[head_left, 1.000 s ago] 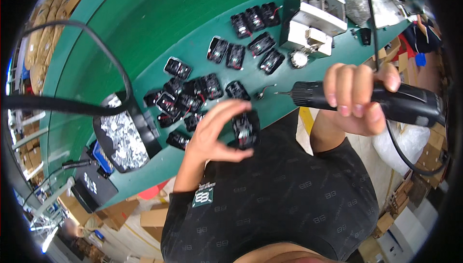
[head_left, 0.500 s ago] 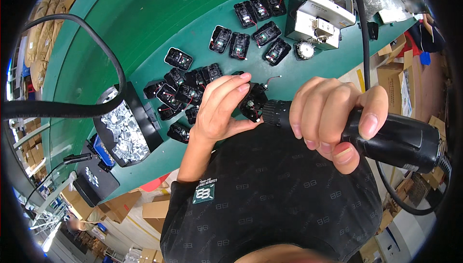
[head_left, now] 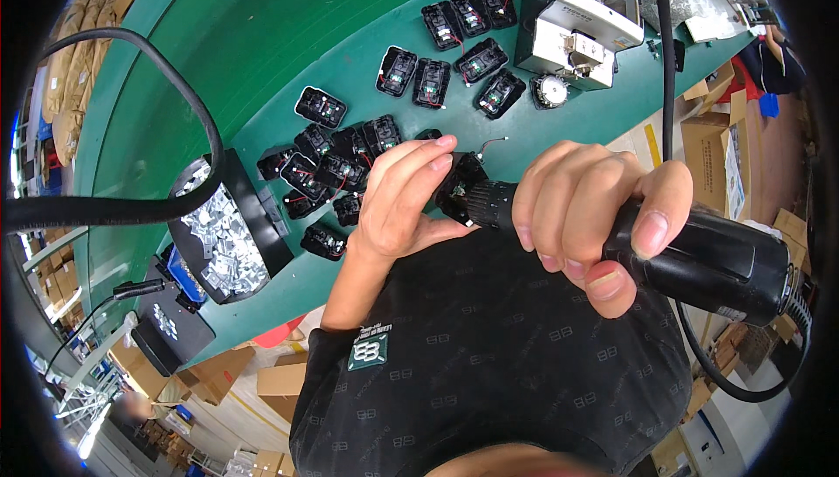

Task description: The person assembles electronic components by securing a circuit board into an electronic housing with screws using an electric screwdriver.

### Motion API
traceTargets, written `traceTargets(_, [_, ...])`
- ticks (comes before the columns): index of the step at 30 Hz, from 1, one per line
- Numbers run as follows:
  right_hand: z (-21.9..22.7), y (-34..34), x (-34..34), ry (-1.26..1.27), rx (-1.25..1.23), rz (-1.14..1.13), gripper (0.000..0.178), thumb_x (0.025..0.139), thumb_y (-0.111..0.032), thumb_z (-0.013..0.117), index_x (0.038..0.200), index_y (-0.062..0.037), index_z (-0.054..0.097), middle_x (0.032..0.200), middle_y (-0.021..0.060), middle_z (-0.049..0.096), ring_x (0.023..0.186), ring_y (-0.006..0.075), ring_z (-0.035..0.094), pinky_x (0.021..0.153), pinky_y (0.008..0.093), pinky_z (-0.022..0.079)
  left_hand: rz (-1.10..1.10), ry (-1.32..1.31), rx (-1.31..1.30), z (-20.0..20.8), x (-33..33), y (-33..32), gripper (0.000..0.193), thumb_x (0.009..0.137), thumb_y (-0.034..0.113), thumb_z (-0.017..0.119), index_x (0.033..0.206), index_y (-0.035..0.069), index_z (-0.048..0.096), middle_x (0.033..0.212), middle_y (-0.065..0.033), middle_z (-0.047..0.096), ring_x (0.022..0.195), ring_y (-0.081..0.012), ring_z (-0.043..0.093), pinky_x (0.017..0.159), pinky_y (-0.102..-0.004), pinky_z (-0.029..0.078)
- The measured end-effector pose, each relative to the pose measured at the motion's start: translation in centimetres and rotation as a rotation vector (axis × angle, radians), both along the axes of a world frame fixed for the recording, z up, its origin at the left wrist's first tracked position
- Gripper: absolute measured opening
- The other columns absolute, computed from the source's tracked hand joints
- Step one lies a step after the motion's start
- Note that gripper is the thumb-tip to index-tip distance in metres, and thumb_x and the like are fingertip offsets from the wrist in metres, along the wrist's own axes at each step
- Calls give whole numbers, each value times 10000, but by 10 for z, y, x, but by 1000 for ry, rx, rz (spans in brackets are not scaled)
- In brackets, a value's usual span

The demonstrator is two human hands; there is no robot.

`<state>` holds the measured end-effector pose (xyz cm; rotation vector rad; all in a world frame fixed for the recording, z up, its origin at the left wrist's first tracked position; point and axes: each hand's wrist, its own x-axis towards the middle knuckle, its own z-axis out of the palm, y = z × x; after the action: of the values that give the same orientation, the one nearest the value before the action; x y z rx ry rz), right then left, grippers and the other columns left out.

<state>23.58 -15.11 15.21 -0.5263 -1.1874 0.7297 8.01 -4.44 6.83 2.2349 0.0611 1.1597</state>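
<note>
My left hand (head_left: 404, 193) grips a black plastic housing (head_left: 454, 187) by its edge, thumb below and fingers above. A short wire with a white connector sticks out from its far side. My right hand (head_left: 603, 215) is wrapped round a black electric screwdriver (head_left: 699, 258), held almost level with its ribbed collar toward the left. The collar overlaps the right side of the housing; the bit's tip is hidden. Beyond my left hand, several similar black housings (head_left: 341, 171) with small green boards and thin wires lie in a cluster on the green table (head_left: 288, 75).
A white and black machine (head_left: 581, 18) stands at the back right, with a round metal part (head_left: 549, 90) beside it. On the left is a black bin of small metal pieces (head_left: 225, 254). A thick black cable (head_left: 210, 127) arches in at the left; another (head_left: 666, 66) hangs at the right.
The screwdriver and my right hand have shifted slightly left, bringing the collar further over the housing. My left hand keeps its hold with hardly any movement.
</note>
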Motion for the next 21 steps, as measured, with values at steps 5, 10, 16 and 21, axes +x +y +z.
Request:
traceTargets(5, [-5, 1, -2, 2, 11, 1, 342, 851, -109, 608, 1115, -203, 411, 684, -44, 529, 543, 101, 554, 510, 259, 479, -1, 16, -17, -1, -1, 0, 698, 614, 293, 814, 1150, -44, 522, 1122, -189, 602, 952, -314, 601, 818, -381, 491])
traceTargets(10, [-3, 1, -1, -7, 0, 0, 329, 848, -107, 609, 1099, -196, 414, 681, -41, 527, 537, 102, 552, 509, 257, 478, -8, 35, -13, 1, -1, -1, 696, 609, 290, 812, 1144, -48, 522, 1128, -189, 602, 953, -316, 599, 822, -384, 491])
traceTargets(16, [-6, 4, -3, -28, 83, 16, 310, 816, -51, 605, 1036, -175, 424, 680, -23, 533, 535, 108, 556, 497, 255, 476, 1, 30, 7, 8, -1, 1, 671, 617, 290, 801, 1107, -81, 532, 1093, -216, 614, 937, -340, 612, 807, -394, 511])
traceTargets(21, [-11, 2, -1, -24, 107, 39, 321, 794, -22, 610, 1014, -166, 425, 674, -12, 540, 522, 111, 554, 485, 251, 466, -46, 69, 26, 14, 1, 2, 642, 615, 279, 794, 1069, -101, 548, 1060, -226, 625, 921, -345, 621, 794, -389, 523])
